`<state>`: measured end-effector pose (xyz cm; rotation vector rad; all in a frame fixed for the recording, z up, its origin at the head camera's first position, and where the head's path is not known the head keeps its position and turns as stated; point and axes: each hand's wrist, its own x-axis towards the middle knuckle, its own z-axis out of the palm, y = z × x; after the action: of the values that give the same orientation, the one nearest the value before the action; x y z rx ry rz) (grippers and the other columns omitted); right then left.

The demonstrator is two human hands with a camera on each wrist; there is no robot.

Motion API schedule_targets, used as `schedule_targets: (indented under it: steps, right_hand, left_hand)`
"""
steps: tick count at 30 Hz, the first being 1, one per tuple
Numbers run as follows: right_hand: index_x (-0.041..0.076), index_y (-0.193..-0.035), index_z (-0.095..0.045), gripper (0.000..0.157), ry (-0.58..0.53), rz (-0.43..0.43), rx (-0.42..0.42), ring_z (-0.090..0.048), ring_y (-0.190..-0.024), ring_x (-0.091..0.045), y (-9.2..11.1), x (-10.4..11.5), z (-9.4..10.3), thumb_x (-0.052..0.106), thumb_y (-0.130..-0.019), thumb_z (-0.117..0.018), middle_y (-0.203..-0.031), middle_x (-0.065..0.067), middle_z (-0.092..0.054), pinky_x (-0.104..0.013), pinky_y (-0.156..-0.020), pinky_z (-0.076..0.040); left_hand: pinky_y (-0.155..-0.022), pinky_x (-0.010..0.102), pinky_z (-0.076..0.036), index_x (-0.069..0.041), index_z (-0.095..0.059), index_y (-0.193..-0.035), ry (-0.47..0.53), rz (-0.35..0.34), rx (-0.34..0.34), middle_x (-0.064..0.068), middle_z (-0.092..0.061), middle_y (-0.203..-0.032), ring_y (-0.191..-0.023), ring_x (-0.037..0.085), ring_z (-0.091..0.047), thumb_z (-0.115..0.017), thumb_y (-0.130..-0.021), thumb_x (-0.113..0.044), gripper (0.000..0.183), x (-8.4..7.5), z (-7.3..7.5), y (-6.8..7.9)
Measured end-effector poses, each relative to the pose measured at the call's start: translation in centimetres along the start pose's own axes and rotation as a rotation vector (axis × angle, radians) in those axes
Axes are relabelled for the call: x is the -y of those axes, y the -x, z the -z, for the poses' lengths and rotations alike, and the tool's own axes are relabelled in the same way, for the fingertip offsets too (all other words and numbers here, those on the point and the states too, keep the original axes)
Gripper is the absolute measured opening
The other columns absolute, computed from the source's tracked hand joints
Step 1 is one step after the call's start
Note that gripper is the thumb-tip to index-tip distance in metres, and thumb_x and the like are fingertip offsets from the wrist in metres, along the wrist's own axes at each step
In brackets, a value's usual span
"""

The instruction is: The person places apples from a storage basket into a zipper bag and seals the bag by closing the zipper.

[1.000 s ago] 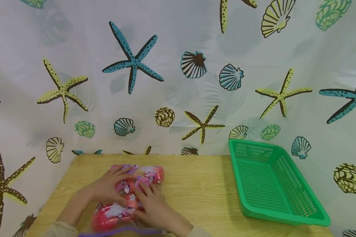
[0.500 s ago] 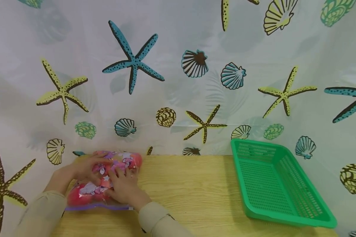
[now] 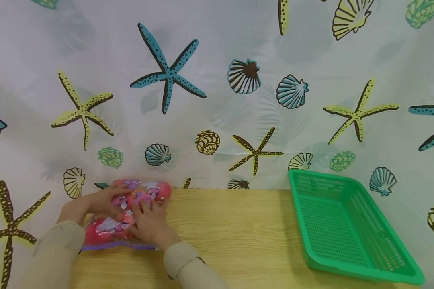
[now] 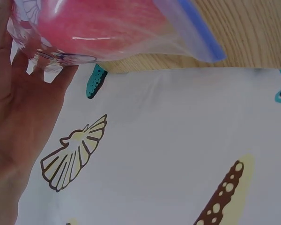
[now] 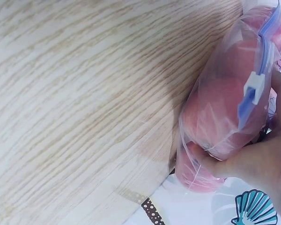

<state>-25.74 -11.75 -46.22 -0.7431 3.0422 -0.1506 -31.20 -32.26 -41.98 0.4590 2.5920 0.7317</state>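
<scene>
A clear zip bag (image 3: 110, 226) with cartoon prints and a purple zip edge lies at the table's back left corner. Rounded pink-red things (image 5: 220, 105) fill it; their kind is not plain through the plastic. Over its left side rests my left hand (image 3: 103, 200), fingers spread along it. My right hand (image 3: 152, 222) lies on the right part, fingers spread on top. In the right wrist view, its thumb presses the bag's side near the white zip slider (image 5: 254, 87); the other fingers are hidden there. The left wrist view shows my left palm (image 4: 28, 108) beside the bag.
A green perforated plastic basket (image 3: 300, 224) stands at the table's right side. The wooden table (image 3: 228, 233) stretches between bag and basket. A white sheet (image 3: 209, 108) printed with starfish and shells hangs behind and at the sides.
Both hands and the zip bag have moved left and toward the back of the table, mostly in the first half second. The basket appears shifted slightly right as the head view turns.
</scene>
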Motion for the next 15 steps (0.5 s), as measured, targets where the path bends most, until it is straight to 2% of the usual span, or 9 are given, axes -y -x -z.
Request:
schedule_targets:
  steps: [4, 8, 12, 15]
  right_hand:
    - [0.038, -0.154, -0.029, 0.068, 0.0, 0.017, 0.013, -0.031, -0.148, -0.027, 0.3, 0.7, -0.1, 0.065, -0.095, -0.048, -0.16, 0.01, -0.029, -0.055, -0.109, -0.042]
    - [0.038, -0.154, -0.03, 0.067, -0.017, 0.015, 0.015, -0.029, -0.148, -0.027, 0.5, 0.8, -0.4, 0.063, -0.095, -0.049, -0.16, 0.01, -0.029, -0.055, -0.108, -0.042]
    - [0.036, -0.155, -0.028, 0.068, -0.025, 0.03, -0.013, -0.028, -0.148, -0.028, 0.6, 0.2, -0.6, 0.062, -0.096, -0.048, -0.16, 0.009, -0.03, -0.053, -0.109, -0.041]
    - [0.034, -0.156, -0.028, 0.069, -0.022, 0.087, -0.022, -0.027, -0.149, -0.029, 1.0, -1.1, -0.6, 0.063, -0.096, -0.045, -0.16, 0.008, -0.03, -0.051, -0.111, -0.04]
  left_hand:
    - [-0.098, 0.085, -0.015, -0.017, -0.034, -0.154, 0.022, 0.015, 0.013, 0.037, 0.005, -0.159, -0.14, 0.065, 0.002, -0.088, -0.068, -0.039, 0.105, 0.7, -0.2, 0.8]
    - [-0.099, 0.085, -0.014, -0.014, -0.033, -0.154, 0.038, 0.022, 0.021, 0.037, 0.006, -0.158, -0.139, 0.065, 0.003, -0.088, -0.068, -0.038, 0.104, 1.0, -0.4, 0.8]
    - [-0.101, 0.084, -0.014, -0.012, -0.036, -0.153, 0.026, -0.021, 0.004, 0.037, 0.003, -0.158, -0.14, 0.064, 0.001, -0.088, -0.07, -0.034, 0.1, 0.9, -0.5, 0.4]
    - [-0.102, 0.083, -0.016, -0.012, -0.04, -0.151, 0.0, -0.049, -0.003, 0.038, -0.005, -0.157, -0.14, 0.063, -0.004, -0.087, -0.071, -0.033, 0.095, 0.6, -0.5, 0.1]
